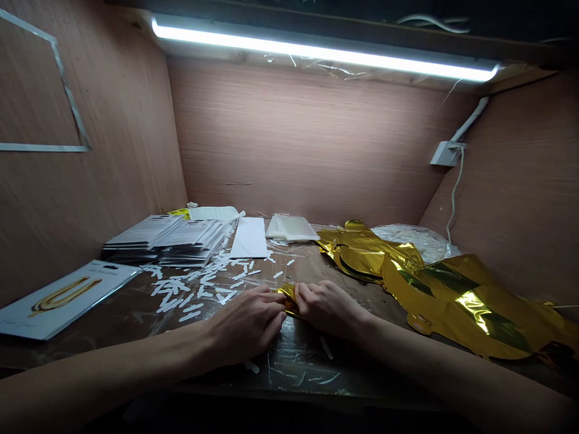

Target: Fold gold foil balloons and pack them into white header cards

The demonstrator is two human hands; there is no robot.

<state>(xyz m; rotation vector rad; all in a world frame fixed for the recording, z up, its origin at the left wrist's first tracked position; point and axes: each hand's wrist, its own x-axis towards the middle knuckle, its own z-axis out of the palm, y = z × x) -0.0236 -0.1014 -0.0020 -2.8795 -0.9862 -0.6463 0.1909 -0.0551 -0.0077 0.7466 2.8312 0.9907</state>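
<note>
While both the left hand (248, 322) and right hand (326, 307) pinch folded gold foil (289, 298), paper strips (194, 289) crowd leftward.

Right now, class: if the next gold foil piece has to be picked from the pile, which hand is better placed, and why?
Probably the right hand. The gold foil pile lies on its side of the table; the left hand would have to cross over. Both now pinch the small folded foil piece.

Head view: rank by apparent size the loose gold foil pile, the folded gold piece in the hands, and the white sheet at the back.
1. loose gold foil pile
2. white sheet, though it lies farther away
3. folded gold piece, mostly hidden between left hand and right hand
</note>
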